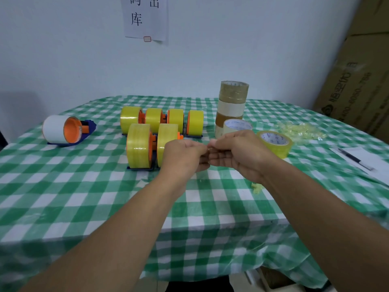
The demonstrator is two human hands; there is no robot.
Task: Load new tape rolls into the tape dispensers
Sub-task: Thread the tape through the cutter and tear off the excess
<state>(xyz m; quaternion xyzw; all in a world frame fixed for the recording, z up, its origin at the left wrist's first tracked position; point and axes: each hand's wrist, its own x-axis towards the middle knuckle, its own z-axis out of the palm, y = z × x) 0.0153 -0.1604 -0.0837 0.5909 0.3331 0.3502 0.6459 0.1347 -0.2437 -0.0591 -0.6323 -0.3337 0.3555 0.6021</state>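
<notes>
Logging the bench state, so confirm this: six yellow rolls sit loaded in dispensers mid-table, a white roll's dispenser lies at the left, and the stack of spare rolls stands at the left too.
One slip: the stack of spare rolls stands on the right, behind the right hand, as the head view shows. The six yellow rolls and the white roll's dispenser are as stated.

The bench before me wears a green-and-white checked cloth, on which six yellow tape rolls sit in dispensers with orange hubs and dark blue bases. To my left lies a white roll on an orange hub in a blue dispenser; to my right stands a stack of brown and cream rolls, beside a loose yellow roll with a white printed core. Pale yellow scraps lie behind it, against a white wall.
</notes>
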